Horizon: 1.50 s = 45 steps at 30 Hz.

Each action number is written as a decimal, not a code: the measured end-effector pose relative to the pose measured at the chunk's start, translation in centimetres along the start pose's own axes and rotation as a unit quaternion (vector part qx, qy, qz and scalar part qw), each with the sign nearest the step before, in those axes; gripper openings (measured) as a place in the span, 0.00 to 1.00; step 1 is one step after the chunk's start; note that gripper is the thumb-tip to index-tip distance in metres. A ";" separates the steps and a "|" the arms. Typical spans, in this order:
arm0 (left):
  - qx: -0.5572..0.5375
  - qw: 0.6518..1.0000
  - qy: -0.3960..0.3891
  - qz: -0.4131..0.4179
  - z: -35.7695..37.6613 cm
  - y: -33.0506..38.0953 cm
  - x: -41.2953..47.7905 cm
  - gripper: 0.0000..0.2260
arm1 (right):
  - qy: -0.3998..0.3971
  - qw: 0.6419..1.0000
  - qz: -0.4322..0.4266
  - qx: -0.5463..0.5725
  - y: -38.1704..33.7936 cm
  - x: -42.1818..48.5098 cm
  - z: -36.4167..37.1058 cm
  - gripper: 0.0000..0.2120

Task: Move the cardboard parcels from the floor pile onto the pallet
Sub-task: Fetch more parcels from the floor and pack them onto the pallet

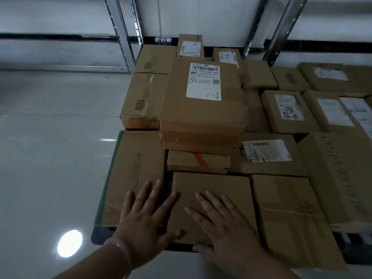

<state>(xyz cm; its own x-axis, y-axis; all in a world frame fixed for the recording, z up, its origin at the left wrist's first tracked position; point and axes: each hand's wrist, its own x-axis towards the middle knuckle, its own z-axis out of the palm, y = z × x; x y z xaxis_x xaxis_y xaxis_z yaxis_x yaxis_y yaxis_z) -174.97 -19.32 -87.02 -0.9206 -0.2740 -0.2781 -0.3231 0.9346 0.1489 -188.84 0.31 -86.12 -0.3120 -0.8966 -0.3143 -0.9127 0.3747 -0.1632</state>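
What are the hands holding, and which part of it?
Nothing is gripped. Both hands lie flat, fingers straight: the right hand atop the plain box, the left hand across its left edge and the green-printed box beside it.

A dark pallet sits on the glossy pale floor. Cardboard parcels cover it, packed side by side, some stacked.

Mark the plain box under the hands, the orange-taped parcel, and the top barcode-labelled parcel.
plain box [213, 188]: head view, bare top face.
orange-taped parcel [200, 159]: head view, orange tape.
barcode-labelled parcel [203, 109]: head view, top below label.
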 end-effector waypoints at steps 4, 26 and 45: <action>0.021 1.000 -0.016 0.008 -0.4 0.0 0.2 0.36 | -0.008 1.000 0.019 0.003 -0.8 0.5 -1.2 0.40; 0.008 0.980 -0.061 0.188 -0.8 14.4 5.6 0.30 | -0.021 0.974 0.219 0.058 10.1 -10.9 2.1 0.39; 0.048 0.994 -0.045 0.088 0.6 18.1 5.6 0.29 | 0.091 0.967 0.188 0.144 10.7 -14.3 3.0 0.43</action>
<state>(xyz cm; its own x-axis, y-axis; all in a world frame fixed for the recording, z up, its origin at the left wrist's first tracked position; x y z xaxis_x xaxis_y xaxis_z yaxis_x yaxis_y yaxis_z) -185.88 -3.81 -86.49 -0.9361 -0.0877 -0.3406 -0.1333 0.9846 0.1128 -193.38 17.88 -86.19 -0.6724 -0.7016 -0.2361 -0.6233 0.7086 -0.3308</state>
